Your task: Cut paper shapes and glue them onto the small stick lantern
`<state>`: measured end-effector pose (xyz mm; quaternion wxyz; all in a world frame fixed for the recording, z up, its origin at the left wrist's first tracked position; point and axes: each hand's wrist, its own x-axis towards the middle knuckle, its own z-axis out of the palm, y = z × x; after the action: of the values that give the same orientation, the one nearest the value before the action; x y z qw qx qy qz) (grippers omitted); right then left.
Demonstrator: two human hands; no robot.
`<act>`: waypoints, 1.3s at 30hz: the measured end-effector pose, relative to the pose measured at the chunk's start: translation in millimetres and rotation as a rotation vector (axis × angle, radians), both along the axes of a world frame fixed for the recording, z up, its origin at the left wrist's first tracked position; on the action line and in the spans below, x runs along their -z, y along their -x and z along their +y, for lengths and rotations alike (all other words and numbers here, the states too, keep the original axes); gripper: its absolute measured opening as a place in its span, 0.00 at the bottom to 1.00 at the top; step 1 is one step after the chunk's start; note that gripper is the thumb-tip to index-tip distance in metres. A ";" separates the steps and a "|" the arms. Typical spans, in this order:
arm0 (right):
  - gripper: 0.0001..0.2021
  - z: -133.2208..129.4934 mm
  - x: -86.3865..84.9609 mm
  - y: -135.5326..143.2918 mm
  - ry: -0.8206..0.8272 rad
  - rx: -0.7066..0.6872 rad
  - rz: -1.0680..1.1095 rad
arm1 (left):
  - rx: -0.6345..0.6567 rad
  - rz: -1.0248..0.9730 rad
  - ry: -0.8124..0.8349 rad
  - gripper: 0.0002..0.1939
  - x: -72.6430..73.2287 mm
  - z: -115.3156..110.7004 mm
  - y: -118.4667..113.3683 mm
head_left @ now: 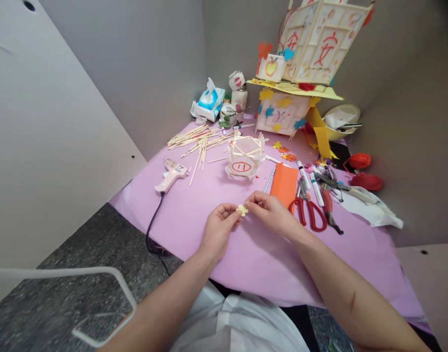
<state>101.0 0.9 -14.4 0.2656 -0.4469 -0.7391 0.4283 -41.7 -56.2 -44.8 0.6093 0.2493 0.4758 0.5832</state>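
Thumb and fingers of the left hand (218, 229) hid part of the pale flower cutout (242, 210) pinched in their grip above the near table (194, 208). Whether the right hand (269, 210), just right of it, gripped anything could not be told; it overlapped the orange paper (285, 183). A small lantern (245, 161) stood beyond; the tall lantern (315, 54), far right, was cut off.

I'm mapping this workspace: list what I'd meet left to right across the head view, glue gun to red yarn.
Pink plastic glue gun, blue and white tissue pack, pale yellow paper flower in the left grip, metal scissors with red handles, red-handled tool with a dark tip, lower ball of red yarn.
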 end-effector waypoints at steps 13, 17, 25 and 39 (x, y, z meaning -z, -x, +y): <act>0.13 2.5 -1.3 0.2 -0.005 0.048 0.054 | -0.026 -0.069 0.017 0.12 -1.1 -0.3 0.5; 0.11 2.2 2.4 1.4 0.067 0.049 0.098 | -0.027 -0.144 0.018 0.13 -1.3 -0.2 1.2; 0.10 -0.5 6.8 5.1 0.183 0.028 0.227 | -0.027 -0.176 0.014 0.14 -1.0 -0.4 1.8; 0.08 -1.3 7.4 5.4 -0.045 0.015 0.200 | -0.019 -0.144 -0.001 0.17 -5.5 -2.2 1.0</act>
<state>95.6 -0.4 -21.8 0.3511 -0.4013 -0.7150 0.4521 -42.7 -58.4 -39.3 0.6364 0.2025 0.4329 0.6055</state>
